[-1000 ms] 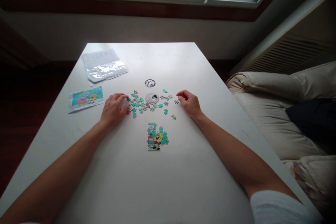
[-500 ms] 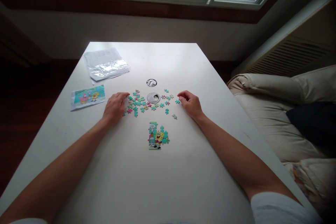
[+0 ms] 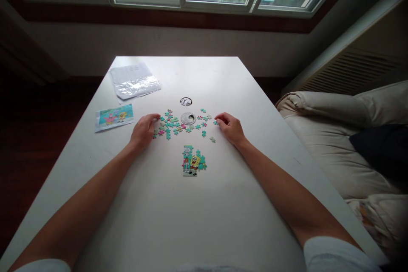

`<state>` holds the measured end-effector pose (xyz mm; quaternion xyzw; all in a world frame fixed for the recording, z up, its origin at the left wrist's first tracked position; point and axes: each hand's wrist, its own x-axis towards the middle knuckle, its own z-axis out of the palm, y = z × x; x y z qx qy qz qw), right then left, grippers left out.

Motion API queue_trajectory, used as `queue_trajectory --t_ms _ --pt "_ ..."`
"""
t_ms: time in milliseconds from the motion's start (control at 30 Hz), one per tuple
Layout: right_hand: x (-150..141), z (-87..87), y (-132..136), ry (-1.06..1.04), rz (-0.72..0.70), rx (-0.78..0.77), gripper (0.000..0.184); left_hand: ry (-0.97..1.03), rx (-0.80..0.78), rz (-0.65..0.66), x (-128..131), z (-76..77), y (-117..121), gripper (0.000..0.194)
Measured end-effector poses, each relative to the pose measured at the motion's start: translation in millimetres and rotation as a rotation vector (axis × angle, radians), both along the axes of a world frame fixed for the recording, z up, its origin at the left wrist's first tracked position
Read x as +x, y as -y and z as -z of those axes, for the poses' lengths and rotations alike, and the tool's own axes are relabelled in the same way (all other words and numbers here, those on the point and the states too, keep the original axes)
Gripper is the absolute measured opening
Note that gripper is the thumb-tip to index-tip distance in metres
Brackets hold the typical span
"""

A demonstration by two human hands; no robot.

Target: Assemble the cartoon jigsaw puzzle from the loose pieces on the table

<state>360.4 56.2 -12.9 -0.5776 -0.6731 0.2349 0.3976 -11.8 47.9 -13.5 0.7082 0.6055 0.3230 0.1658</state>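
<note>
My left hand (image 3: 144, 131) rests on the table at the left edge of a scattered heap of small jigsaw pieces (image 3: 172, 124), fingers stretched out, palm side hidden. Over at the right, my right hand (image 3: 232, 128) is loosely curled with thumb and index finger a little apart. A teal jigsaw piece (image 3: 216, 122) lies right at its fingertips. Nearer to me is a partly joined puzzle (image 3: 194, 162) with a yellow square cartoon figure and a tall pale one. Most loose pieces are teal, some pink or pale green.
A printed picture card (image 3: 114, 117) lies left of my left hand. Behind it are papers in a clear plastic sleeve (image 3: 137, 80). Two round fittings, the nearer (image 3: 188, 118) and the farther (image 3: 186, 101), are set in the white table (image 3: 204, 221). A beige sofa (image 3: 318, 136) stands at right.
The view has shifted slightly, so the table things sit a little to the right in the picture. Both hands keep nearly the same pose beside the pieces.
</note>
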Motion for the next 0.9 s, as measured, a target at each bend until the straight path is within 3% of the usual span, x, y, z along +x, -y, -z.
queue_trajectory --t_ms 367,633,900 --pt "-2.2 2.6 1.3 0.058 -0.007 0.041 0.02 0.374 -0.032 -0.099 -13.3 -1.2 0.9 0.034" --pt "-3.0 -0.3 2.4 0.071 -0.004 0.001 0.02 0.766 -0.054 -0.074 -14.3 5.5 22.5 0.024" --pt "-6.0 -0.8 3.9 0.113 -0.06 0.019 0.019 0.965 -0.102 -0.07 -21.2 5.6 36.1 0.026"
